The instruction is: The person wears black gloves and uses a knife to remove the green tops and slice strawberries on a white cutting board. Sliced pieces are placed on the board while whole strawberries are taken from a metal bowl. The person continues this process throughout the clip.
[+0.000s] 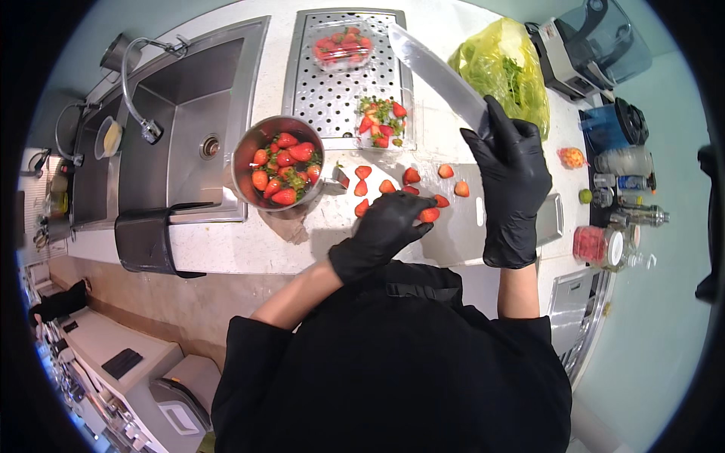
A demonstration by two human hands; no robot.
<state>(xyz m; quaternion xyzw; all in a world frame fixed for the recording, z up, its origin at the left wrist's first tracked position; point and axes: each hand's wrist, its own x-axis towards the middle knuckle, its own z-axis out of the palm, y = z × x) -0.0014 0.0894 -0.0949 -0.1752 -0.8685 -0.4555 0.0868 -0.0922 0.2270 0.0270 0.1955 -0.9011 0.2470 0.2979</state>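
Note:
My right hand (512, 175), in a black glove, holds a large kitchen knife (442, 76) raised, its blade slanting up to the left. My gloved left hand (385, 229) reaches over several hulled strawberries, its fingertips at a strawberry (429, 215); whether it grips one I cannot tell. More cut strawberries (461, 188) lie around on a grey cutting board (459, 238) and to its left. A steel pot (241, 187) of whole strawberries stands left of them. Behind my left hand, a clear plastic tray (409, 141) holds green tops and strawberry pieces.
A clear clamshell of strawberries (342, 48) stands on a perforated steel drainer (317, 113). A yellow plastic bag of greens (498, 73) lies at the back right, near a blender (572, 68). The sink (192, 130) with its faucet is at left; jars (597, 246) line the right.

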